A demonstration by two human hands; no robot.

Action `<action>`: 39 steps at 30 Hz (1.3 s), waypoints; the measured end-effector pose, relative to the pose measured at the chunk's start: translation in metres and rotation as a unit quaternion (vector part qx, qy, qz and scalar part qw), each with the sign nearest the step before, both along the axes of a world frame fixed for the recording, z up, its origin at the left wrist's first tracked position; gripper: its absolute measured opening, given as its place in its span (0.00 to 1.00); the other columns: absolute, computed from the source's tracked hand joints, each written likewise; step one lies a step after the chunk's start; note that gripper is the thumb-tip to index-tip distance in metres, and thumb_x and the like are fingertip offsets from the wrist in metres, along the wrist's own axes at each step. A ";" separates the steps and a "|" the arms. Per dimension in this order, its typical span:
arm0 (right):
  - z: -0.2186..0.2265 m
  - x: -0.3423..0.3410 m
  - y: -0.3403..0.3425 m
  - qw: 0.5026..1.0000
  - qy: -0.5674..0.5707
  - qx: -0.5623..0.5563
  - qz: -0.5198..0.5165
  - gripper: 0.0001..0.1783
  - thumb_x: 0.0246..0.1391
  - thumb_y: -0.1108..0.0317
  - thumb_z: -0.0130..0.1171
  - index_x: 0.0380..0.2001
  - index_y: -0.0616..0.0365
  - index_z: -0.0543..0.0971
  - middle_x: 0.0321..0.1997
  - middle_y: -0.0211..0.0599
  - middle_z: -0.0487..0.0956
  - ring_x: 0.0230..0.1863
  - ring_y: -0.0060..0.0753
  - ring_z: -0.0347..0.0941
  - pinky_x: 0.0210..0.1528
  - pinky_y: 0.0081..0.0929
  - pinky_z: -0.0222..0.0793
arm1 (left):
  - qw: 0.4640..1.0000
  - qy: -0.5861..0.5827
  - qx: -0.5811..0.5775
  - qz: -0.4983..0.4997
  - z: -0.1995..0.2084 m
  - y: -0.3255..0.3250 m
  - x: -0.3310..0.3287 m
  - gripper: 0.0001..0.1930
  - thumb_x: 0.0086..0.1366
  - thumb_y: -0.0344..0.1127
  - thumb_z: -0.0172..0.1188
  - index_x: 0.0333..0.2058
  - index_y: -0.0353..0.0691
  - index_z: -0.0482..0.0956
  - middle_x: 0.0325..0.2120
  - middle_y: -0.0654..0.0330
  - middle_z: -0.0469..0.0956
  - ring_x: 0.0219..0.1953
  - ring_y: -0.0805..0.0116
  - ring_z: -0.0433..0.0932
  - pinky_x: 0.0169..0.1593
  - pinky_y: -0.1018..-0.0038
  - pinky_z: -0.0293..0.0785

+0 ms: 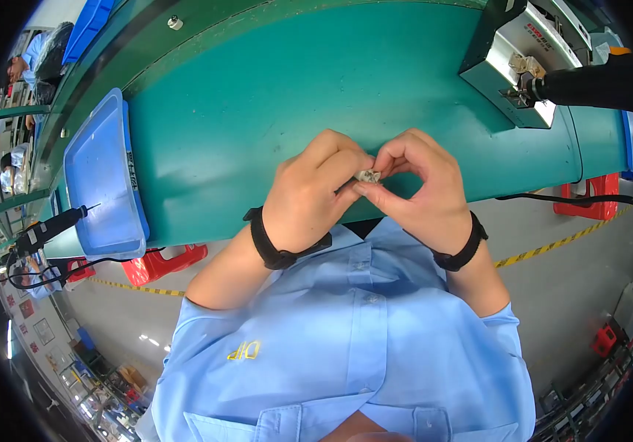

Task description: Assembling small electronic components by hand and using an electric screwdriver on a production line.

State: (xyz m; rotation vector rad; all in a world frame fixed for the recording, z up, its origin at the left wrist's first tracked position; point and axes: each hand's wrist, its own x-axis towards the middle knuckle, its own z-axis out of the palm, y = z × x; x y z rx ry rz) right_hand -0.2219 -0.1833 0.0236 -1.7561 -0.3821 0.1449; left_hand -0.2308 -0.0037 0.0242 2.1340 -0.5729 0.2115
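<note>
My left hand (313,193) and my right hand (420,188) meet just above the near edge of a green work table (294,88). Between their fingertips they pinch a small grey-white part (367,176); most of it is hidden by the fingers. Each wrist carries a black strap. My light blue shirt fills the lower part of the view.
A blue plastic tray (99,177) lies at the table's left end, with a black cabled hand tool (55,225) beside it. A metal-faced machine (523,62) stands at the far right. Red stools (162,264) stand on the grey floor. Other people work at the far left.
</note>
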 end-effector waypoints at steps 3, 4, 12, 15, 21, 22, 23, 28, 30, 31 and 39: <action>-0.004 0.003 -0.001 1.000 -0.001 -0.006 0.000 0.14 0.40 0.80 0.69 0.27 0.61 0.72 0.31 0.32 0.71 0.31 0.22 0.73 0.36 0.21 0.74 | 1.000 0.017 0.009 -0.012 0.000 0.001 0.001 0.13 0.47 0.22 0.68 0.33 0.40 0.78 0.31 0.59 0.75 0.31 0.61 0.79 0.32 0.69 0.76; -0.006 0.004 -0.001 1.000 -0.002 -0.010 0.000 0.14 0.40 0.80 0.69 0.26 0.61 0.72 0.30 0.32 0.71 0.29 0.22 0.72 0.35 0.20 0.73 | 0.999 0.026 0.009 -0.017 0.000 0.001 0.001 0.13 0.47 0.21 0.67 0.33 0.40 0.78 0.31 0.59 0.75 0.31 0.60 0.79 0.32 0.69 0.76; -0.016 0.012 0.005 1.000 -0.015 0.004 -0.015 0.14 0.37 0.76 0.68 0.22 0.59 0.70 0.27 0.31 0.68 0.26 0.22 0.66 0.29 0.19 0.66 | 0.999 0.043 -0.017 -0.021 -0.005 0.000 0.007 0.13 0.48 0.19 0.65 0.33 0.40 0.79 0.31 0.59 0.74 0.31 0.60 0.78 0.32 0.70 0.76; -0.017 0.015 0.002 1.000 -0.012 -0.004 -0.001 0.14 0.37 0.75 0.68 0.22 0.58 0.70 0.27 0.30 0.68 0.27 0.21 0.67 0.29 0.19 0.65 | 0.998 0.059 -0.023 -0.023 -0.005 0.001 0.009 0.13 0.48 0.20 0.65 0.33 0.40 0.79 0.31 0.59 0.74 0.31 0.61 0.78 0.33 0.70 0.76; -0.019 0.019 0.002 0.999 -0.008 0.043 -0.015 0.14 0.38 0.76 0.70 0.24 0.59 0.72 0.27 0.32 0.71 0.26 0.26 0.70 0.29 0.22 0.69 | 0.995 0.078 -0.060 -0.010 -0.001 0.001 0.015 0.13 0.48 0.20 0.66 0.34 0.39 0.80 0.32 0.59 0.77 0.33 0.62 0.79 0.34 0.70 0.76; -0.018 0.019 0.001 0.998 -0.009 0.061 -0.014 0.12 0.39 0.77 0.68 0.27 0.60 0.74 0.29 0.32 0.72 0.29 0.25 0.72 0.33 0.22 0.70 | 0.995 0.077 -0.060 -0.010 0.002 0.000 0.016 0.13 0.48 0.20 0.66 0.34 0.39 0.80 0.32 0.59 0.77 0.33 0.62 0.79 0.34 0.70 0.76; -0.016 0.019 0.000 0.997 -0.009 0.080 -0.013 0.12 0.40 0.78 0.67 0.30 0.61 0.75 0.31 0.33 0.73 0.33 0.25 0.73 0.38 0.22 0.72 | 0.992 0.092 -0.087 -0.008 0.007 0.000 0.017 0.13 0.49 0.20 0.66 0.34 0.39 0.80 0.33 0.58 0.77 0.33 0.62 0.79 0.34 0.70 0.76; -0.010 0.014 -0.004 0.988 0.014 0.151 -0.008 0.16 0.45 0.83 0.61 0.40 0.64 0.78 0.42 0.40 0.77 0.44 0.29 0.77 0.49 0.25 0.74 | 0.995 0.043 -0.086 -0.005 0.012 0.006 0.019 0.13 0.49 0.21 0.67 0.35 0.38 0.80 0.36 0.57 0.79 0.35 0.61 0.79 0.35 0.70 0.76; -0.005 0.010 -0.004 0.984 0.047 0.171 -0.024 0.15 0.45 0.82 0.61 0.40 0.64 0.78 0.42 0.39 0.78 0.44 0.29 0.78 0.48 0.24 0.75 | 0.998 0.004 -0.060 -0.006 0.010 0.008 0.019 0.13 0.50 0.21 0.67 0.36 0.38 0.80 0.37 0.57 0.79 0.35 0.61 0.79 0.36 0.70 0.76; -0.002 0.008 -0.003 0.977 0.081 0.191 -0.041 0.14 0.45 0.81 0.62 0.39 0.63 0.79 0.41 0.39 0.80 0.43 0.29 0.79 0.46 0.24 0.76 | 0.999 -0.017 -0.040 -0.006 0.010 0.008 0.018 0.13 0.49 0.20 0.67 0.36 0.38 0.80 0.36 0.56 0.79 0.36 0.61 0.79 0.36 0.70 0.77; -0.003 0.009 -0.001 0.995 0.068 0.061 -0.032 0.15 0.46 0.83 0.57 0.40 0.66 0.78 0.37 0.37 0.82 0.39 0.27 0.81 0.43 0.22 0.77 | 0.996 -0.080 0.007 -0.031 0.003 0.006 0.018 0.15 0.49 0.19 0.68 0.36 0.39 0.80 0.37 0.56 0.78 0.38 0.60 0.80 0.38 0.71 0.78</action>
